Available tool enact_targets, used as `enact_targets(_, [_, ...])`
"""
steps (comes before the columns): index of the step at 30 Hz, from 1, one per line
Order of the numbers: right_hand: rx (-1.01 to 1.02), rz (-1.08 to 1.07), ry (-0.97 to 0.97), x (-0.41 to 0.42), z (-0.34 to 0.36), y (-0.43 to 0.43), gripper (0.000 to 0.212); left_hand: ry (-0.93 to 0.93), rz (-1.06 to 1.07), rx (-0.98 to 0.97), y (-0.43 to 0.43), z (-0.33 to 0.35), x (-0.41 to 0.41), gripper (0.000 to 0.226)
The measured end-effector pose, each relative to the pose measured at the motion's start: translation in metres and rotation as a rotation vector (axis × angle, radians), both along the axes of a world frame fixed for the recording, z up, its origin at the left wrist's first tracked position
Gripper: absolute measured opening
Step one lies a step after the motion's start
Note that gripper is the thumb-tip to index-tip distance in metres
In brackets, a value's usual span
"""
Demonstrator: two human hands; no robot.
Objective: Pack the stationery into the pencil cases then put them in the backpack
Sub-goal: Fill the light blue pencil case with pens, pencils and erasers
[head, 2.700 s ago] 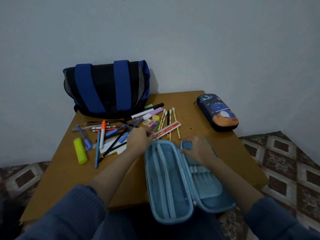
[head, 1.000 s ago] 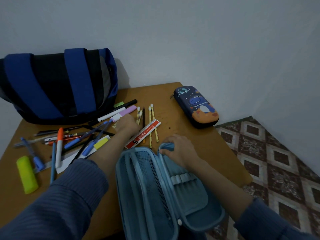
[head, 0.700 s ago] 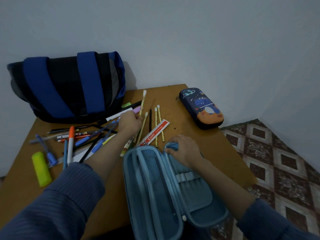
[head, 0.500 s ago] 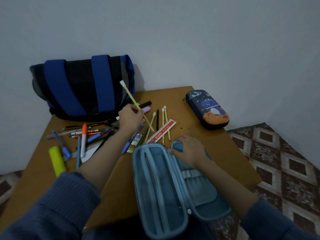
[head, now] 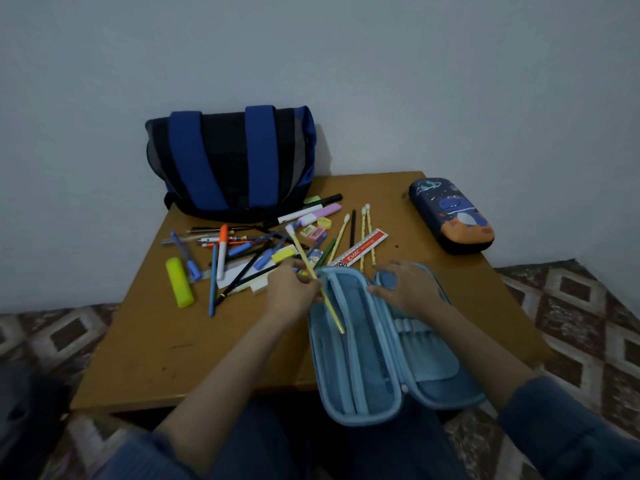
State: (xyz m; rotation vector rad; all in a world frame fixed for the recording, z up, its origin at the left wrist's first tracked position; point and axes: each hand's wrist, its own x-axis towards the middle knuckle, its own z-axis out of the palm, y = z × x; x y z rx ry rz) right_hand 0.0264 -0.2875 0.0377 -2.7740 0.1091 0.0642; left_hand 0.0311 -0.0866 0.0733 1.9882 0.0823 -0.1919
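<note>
Left hand (head: 294,292): thumb and fingertips pinched on the yellow pencil (head: 300,251) a little below mid-shaft, with the eraser end slanting up and away from me and the point angled down into the left half of the open light blue pencil case (head: 332,375). I cannot tell whether the tip has touched the lining; the light is dim. Right hand (head: 410,287): fingers spread and laid flat over the far end of the case's right half, pressing it down and gripping nothing. The case lies just right of my left hand, its near end hanging past the bench (head: 166,341) edge toward my lap. Handling judgement: the pencil is light, stiff and smooth, so it would likely roll if dropped. The lead is the fragile part, so lay it in flat rather than stab it down. The mid-shaft pinch suits this. The case looks soft-sided and prone to tipping, so it needs the bracing hand. The loose pens (head: 242,251) and the ruler (head: 360,251) lie just beyond both hands. The backpack (head: 235,161) is farther beyond the left, and the dark blue pencil case (head: 450,216) lies closed beyond and right of my right hand.
</note>
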Motion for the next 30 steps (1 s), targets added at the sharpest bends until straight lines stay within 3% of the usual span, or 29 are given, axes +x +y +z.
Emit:
enact_targets(6, [0.002,0.000,-0.017,0.000,0.000,0.000,0.061,0.148,-0.162,0.154,-0.010,-0.010,-0.029,0.045])
enact_targets(10, [0.008,0.009,-0.031,0.000,-0.001,-0.001,0.061,0.182,-0.254,0.232,-0.009,-0.014,-0.038,0.021])
enact_targets(14, [0.002,0.015,-0.042,0.000,0.000,-0.001,0.060,0.208,-0.286,0.225,-0.008,-0.015,-0.042,0.034])
enact_targets(18, [-0.007,0.014,-0.043,-0.001,0.000,-0.001,0.060,0.167,-0.320,0.254,-0.012,-0.018,-0.046,0.024])
enact_targets(21, [-0.008,0.014,-0.046,-0.001,0.000,0.000,0.060,0.116,-0.293,0.241,-0.016,-0.022,-0.048,0.015])
enact_targets(23, [0.007,0.015,-0.051,-0.001,0.000,0.000,0.060,0.113,-0.259,0.213,-0.019,-0.024,-0.048,0.022])
enact_targets(30, [0.027,0.012,-0.061,-0.001,-0.001,0.000,0.061,0.232,-0.203,0.032,-0.020,-0.032,-0.045,0.018])
